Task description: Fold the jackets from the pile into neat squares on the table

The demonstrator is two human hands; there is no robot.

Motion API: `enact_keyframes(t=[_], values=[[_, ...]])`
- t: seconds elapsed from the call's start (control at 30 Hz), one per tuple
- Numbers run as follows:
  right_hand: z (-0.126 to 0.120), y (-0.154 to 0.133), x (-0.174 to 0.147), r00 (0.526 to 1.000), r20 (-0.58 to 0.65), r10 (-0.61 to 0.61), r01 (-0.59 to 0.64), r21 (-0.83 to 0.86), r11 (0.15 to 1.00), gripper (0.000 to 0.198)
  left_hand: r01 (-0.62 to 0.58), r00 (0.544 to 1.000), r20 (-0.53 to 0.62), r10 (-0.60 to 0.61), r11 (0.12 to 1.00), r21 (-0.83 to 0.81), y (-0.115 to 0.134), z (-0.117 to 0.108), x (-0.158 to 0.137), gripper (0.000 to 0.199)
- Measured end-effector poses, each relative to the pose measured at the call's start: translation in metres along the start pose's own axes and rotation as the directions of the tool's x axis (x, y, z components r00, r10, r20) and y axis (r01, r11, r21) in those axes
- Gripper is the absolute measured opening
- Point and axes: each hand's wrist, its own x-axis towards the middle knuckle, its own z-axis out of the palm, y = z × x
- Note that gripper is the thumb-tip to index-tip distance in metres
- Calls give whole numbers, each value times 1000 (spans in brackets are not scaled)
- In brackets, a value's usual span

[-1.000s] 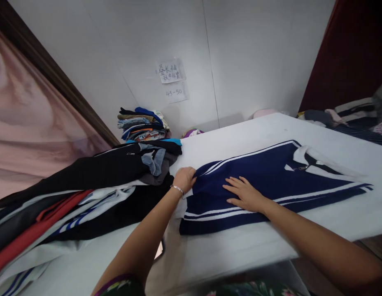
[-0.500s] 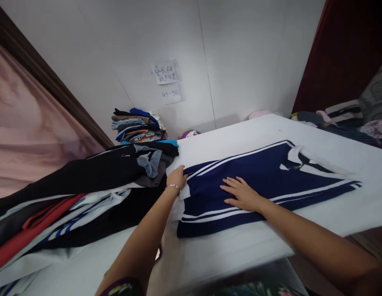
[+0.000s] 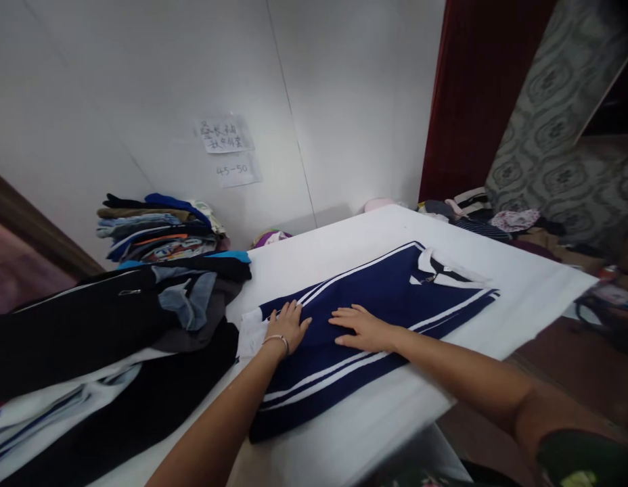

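Observation:
A navy jacket (image 3: pixel 379 284) with white stripes along its sleeves lies flat on the white table (image 3: pixel 339 257). Its white collar (image 3: pixel 449 274) and a short zip point to the right. My left hand (image 3: pixel 287 326), with a bracelet at the wrist, rests spread on the jacket's left end, beside a white part (image 3: pixel 250 335) at the hem. Flat on the middle of the navy cloth lies my right hand (image 3: pixel 363 329), fingers extended. Neither hand grips anything.
Dark garments (image 3: pixel 111 325) are heaped on the left of the table. Behind them rises a stack of folded clothes (image 3: pixel 162 226). Handwritten paper signs (image 3: pixel 227 135) hang on the wall. More clothes (image 3: pixel 476 210) lie beyond the table's far right edge.
My left hand has let go of the jacket's left edge and now lies spread on the cloth. My right hand stays on the jacket. The view has turned to the right.

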Motion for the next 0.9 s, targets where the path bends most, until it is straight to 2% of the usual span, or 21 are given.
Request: enact_keyframes(t=[0.07, 0.13, 0.17, 0.27, 0.33, 0.4, 0.53, 0.7, 0.9], values=[[-13, 9, 16, 995, -101, -22, 21, -14, 1000, 48, -1, 1000, -5, 1, 1000, 17, -1, 1, 1, 61], [-28, 21, 39, 985, -173, -23, 6, -96, 995, 45, 0, 1000, -13, 0, 1000, 23, -1, 1, 1, 62], [-34, 27, 52, 986, -165, 5, -29, -143, 989, 46, 1, 1000, -18, -1, 1000, 20, -1, 1, 0, 62], [-47, 42, 86, 987, -22, 162, -163, -240, 957, 52, 7, 999, -43, -6, 1000, 6, 1, 1, -1, 63], [-51, 49, 101, 970, 54, 236, -214, -262, 941, 56, 13, 998, -55, -13, 1000, -7, 1, 1, -2, 62], [-54, 56, 108, 958, 78, 277, -247, -273, 930, 59, 12, 998, -60, -13, 1000, -21, 1, 1, -3, 62], [-70, 75, 104, 924, 109, 366, -317, -315, 894, 60, 2, 998, -61, -6, 998, -57, 2, 1, -4, 62], [-94, 103, 81, 884, 131, 448, -389, -323, 863, 62, 2, 998, -61, -7, 996, -89, 2, 1, -4, 62], [-100, 110, 66, 870, 125, 478, -435, -264, 861, 68, 1, 997, -72, -10, 992, -123, 2, 2, -4, 62]])
